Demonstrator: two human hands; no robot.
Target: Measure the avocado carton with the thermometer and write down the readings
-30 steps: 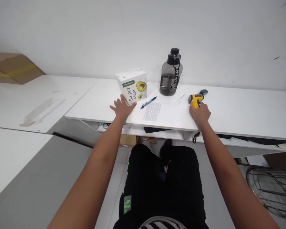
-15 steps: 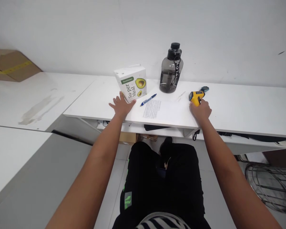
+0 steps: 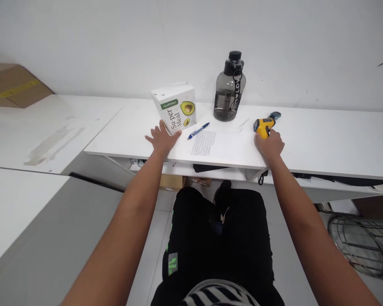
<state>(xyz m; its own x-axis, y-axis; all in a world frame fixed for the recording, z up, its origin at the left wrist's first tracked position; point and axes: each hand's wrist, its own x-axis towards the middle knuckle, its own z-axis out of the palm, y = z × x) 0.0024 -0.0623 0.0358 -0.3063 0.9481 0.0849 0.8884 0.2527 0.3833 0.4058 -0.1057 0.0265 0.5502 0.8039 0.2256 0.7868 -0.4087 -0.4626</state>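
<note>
My left hand (image 3: 162, 139) rests on the desk with its fingers spread, against the lower front of a white box (image 3: 176, 107) printed with avocados and "Su-per Meal". At the right, my right hand (image 3: 270, 144) is closed around the handle of a yellow infrared thermometer (image 3: 264, 125), which lies low at the desk surface. Between the hands are a blue pen (image 3: 198, 131) and a printed sheet of paper (image 3: 204, 143). A large dark translucent water bottle (image 3: 226, 95) with a black cap and strap stands upright behind them.
Behind the white desk (image 3: 332, 140) rises a wall. A dark blue object (image 3: 275, 115) lies just beyond the thermometer. A taped cardboard box (image 3: 15, 85) sits on the left desk. Beneath are a shelf holding black items and, at the right, a wire basket (image 3: 364, 246).
The view has shifted very slightly. Both hands, the white box and the thermometer keep nearly the same places.
</note>
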